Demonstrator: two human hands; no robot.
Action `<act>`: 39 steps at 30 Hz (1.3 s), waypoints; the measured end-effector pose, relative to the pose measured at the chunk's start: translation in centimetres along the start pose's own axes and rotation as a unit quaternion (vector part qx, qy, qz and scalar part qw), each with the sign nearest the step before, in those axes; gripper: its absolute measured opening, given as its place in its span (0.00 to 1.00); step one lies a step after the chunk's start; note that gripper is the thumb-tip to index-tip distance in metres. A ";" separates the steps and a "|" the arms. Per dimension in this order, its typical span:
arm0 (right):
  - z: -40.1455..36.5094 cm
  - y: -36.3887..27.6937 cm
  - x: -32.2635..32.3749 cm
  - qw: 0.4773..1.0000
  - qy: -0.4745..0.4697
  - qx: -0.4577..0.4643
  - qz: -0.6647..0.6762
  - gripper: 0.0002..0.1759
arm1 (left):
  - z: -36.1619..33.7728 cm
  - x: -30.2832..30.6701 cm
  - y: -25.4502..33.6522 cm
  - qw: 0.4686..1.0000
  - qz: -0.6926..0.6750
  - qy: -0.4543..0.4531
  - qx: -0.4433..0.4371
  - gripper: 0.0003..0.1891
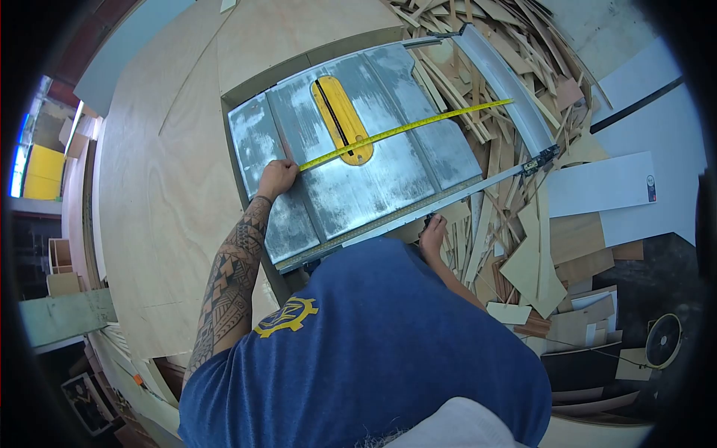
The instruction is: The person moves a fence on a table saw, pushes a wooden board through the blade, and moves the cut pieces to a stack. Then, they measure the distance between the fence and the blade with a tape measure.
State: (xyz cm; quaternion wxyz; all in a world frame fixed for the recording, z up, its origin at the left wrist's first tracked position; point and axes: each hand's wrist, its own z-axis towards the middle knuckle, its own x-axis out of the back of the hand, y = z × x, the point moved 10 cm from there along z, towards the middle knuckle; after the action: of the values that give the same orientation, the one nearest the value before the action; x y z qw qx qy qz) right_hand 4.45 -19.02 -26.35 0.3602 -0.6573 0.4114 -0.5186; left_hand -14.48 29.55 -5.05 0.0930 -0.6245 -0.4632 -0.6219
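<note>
A yellow tape measure (407,128) stretches across the grey metal saw table (373,179), over the yellow blade insert (340,112), and reaches the metal fence rail (508,93) on the right. My left hand (278,178) is closed on the tape's near end at the left part of the table. Beyond the table's front rail (418,213), my right hand (433,233) is curled around a small dark thing, perhaps a knob or handle, mostly hidden by the fingers.
Large plywood sheets (157,149) surround the saw's left and far sides. Wood offcuts (534,261) lie piled at the right, with white panels (605,190) beyond. A round fan (663,340) stands at the lower right.
</note>
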 end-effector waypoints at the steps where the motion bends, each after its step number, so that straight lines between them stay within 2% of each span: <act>1: 0.3 -1.3 0.9 0.993 0.036 0.064 -0.096 0.34 | 0.1 0.0 0.1 1.000 0.005 0.005 -0.009 0.18; 2: 1.2 -1.5 1.7 0.992 0.033 0.068 -0.096 0.34 | 0.3 0.0 0.0 1.000 0.003 0.009 -0.005 0.18; 3: 1.4 1.1 0.6 0.981 -0.094 -0.158 0.065 0.35 | 0.7 -0.2 -0.1 1.000 -0.006 0.014 -0.007 0.18; 4: -1.0 2.3 -1.6 0.877 -0.212 -0.372 0.217 0.36 | 1.0 -0.3 0.1 1.000 -0.014 0.017 -0.008 0.18; 5: -0.7 1.3 -0.9 0.879 -0.213 -0.369 0.215 0.36 | 1.2 -0.4 0.4 1.000 -0.017 0.020 -0.008 0.18; 7: -2.1 1.0 -2.0 0.788 -0.305 -0.467 0.259 0.37 | 1.6 -0.8 0.9 1.000 -0.009 0.017 -0.005 0.17; 9: -3.0 0.3 -2.8 0.794 -0.305 -0.451 0.272 0.35 | 1.9 -0.9 1.0 1.000 -0.005 0.019 -0.001 0.17; 10: -2.3 -0.5 -2.3 0.884 -0.180 -0.365 0.231 0.34 | 2.0 -1.1 0.6 1.000 0.002 0.017 0.003 0.16; 11: -1.9 -1.9 -0.6 0.944 -0.050 -0.267 0.185 0.34 | 2.0 -1.3 0.3 1.000 0.001 0.021 0.006 0.16; 12: -1.8 -2.5 -0.5 0.978 -0.018 -0.140 0.152 0.33 | 1.9 -0.9 0.7 0.998 0.010 0.059 -0.012 0.16; 13: -1.5 -1.3 -0.5 0.979 -0.023 -0.138 0.151 0.33 | 1.7 -0.5 0.9 0.995 0.019 0.095 -0.030 0.15; 15: -1.9 -2.6 -0.1 0.989 -0.045 -0.125 0.070 0.34 | 1.6 -0.5 1.0 0.995 0.008 0.094 -0.026 0.15; 17: -0.4 -1.3 -0.3 0.982 -0.058 -0.133 0.117 0.34 | 1.8 -0.5 1.6 0.996 -0.001 0.090 -0.025 0.15; 18: -0.3 -0.1 -1.1 0.943 -0.103 -0.253 0.190 0.35 | 2.1 -0.8 2.3 0.997 0.003 0.076 -0.032 0.15; 19: -1.0 0.9 -1.9 0.882 -0.145 -0.369 0.256 0.35 | 2.6 -1.6 2.3 0.997 0.008 0.060 -0.039 0.15; 20: -2.7 1.4 -2.6 0.799 -0.182 -0.477 0.317 0.36 | 3.0 -2.1 2.1 0.997 0.017 0.064 -0.027 0.15; 21: -2.2 1.6 -2.1 0.799 -0.182 -0.477 0.318 0.36 | 3.0 -1.9 2.4 0.997 0.017 0.064 -0.028 0.15; 23: -2.6 1.2 -2.7 0.748 -0.264 -0.499 0.348 0.35 | 2.8 -2.1 2.8 0.998 0.023 0.050 -0.012 0.14; 24: -3.4 0.0 -3.4 0.748 -0.265 -0.499 0.347 0.35 | 2.9 -2.1 2.9 0.998 0.023 0.052 -0.011 0.14; 25: -3.0 -1.5 -2.6 0.828 -0.138 -0.440 0.319 0.33 | 2.9 -2.1 2.8 0.999 0.021 0.048 -0.009 0.14; 26: -2.6 -2.7 -0.6 0.885 -0.007 -0.370 0.283 0.32 | 3.0 -2.1 2.7 0.999 0.018 0.045 -0.006 0.14; 27: -2.5 -0.6 -1.7 0.884 -0.009 -0.372 0.283 0.32 | 2.9 -2.1 2.6 0.999 0.020 0.046 -0.004 0.14; 28: -0.3 0.9 -0.7 0.967 0.047 -0.209 0.139 0.30 | 2.8 -2.0 2.8 0.999 0.025 0.047 -0.003 0.14; 29: 1.4 0.9 -0.2 0.994 0.100 -0.032 -0.013 0.29 | 2.9 -1.9 3.0 0.998 0.028 0.050 -0.003 0.14; 30: 1.4 -0.4 0.6 0.994 0.099 -0.032 -0.010 0.29 | 3.1 -2.0 3.1 0.998 0.030 0.052 -0.002 0.14; 32: 0.5 -1.9 -0.2 0.981 -0.050 -0.157 0.100 0.26 | 3.3 -2.3 3.1 0.998 0.035 0.054 -0.003 0.14; 33: 2.5 -1.8 0.6 0.981 -0.050 -0.157 0.102 0.26 | 3.7 -2.6 3.4 0.998 0.036 0.055 -0.004 0.14; 34: 1.9 1.4 -2.2 0.862 -0.222 -0.388 0.240 0.26 | 4.2 -2.9 4.1 0.997 0.047 0.061 -0.029 0.14; 35: -1.8 1.7 -4.3 0.642 -0.366 -0.574 0.352 0.26 | 4.3 -3.4 4.8 0.995 0.056 0.064 -0.055 0.14; 37: -2.3 1.7 -4.1 0.657 -0.387 -0.550 0.342 0.27 | 4.3 -4.0 4.7 0.996 0.058 0.065 -0.029 0.13; 39: -1.5 1.3 -2.9 0.802 -0.175 -0.448 0.355 0.27 | 4.8 -3.9 4.0 0.995 0.066 0.071 -0.002 0.13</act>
State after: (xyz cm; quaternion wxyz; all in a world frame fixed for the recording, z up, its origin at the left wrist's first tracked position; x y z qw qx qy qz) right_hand 2.44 -16.92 -28.33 0.2504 -0.6331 0.7324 0.0107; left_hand -7.58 28.83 -7.57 0.1653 -0.6082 -0.4118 -0.6582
